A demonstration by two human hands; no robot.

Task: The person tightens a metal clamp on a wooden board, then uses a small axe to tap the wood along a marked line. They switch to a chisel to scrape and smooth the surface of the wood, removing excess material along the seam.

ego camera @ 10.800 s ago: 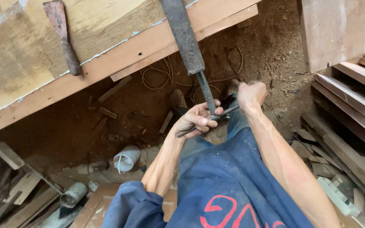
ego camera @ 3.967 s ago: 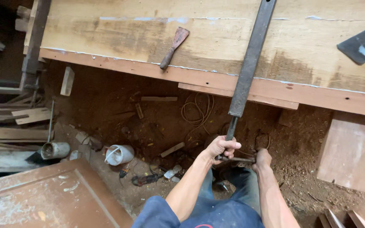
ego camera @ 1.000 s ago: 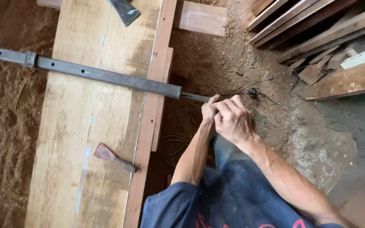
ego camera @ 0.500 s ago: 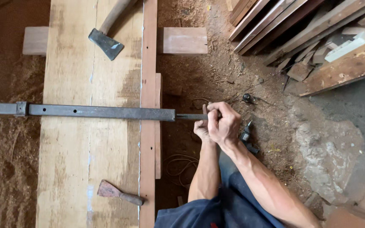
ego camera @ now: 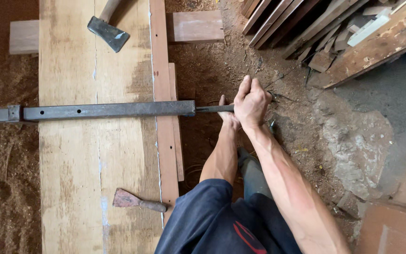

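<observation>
From the head view I see my right hand point(ego camera: 252, 101) closed around the bar clamp point(ego camera: 109, 111) screw at frame centre; my left hand point(ego camera: 229, 120) is half hidden beneath, grip unclear. Wide planks point(ego camera: 95, 155) span left over sawdust-strewn dirt floor point(ego camera: 222, 61).

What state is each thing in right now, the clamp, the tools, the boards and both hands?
Bar clamp: lying across the boards.
Boards: flat, edge to edge.
Hatchet: resting on boards, untouched.
Scraper: lying flat, untouched.
Right hand: closed around clamp's screw end.
Left hand: mostly hidden behind it.
</observation>
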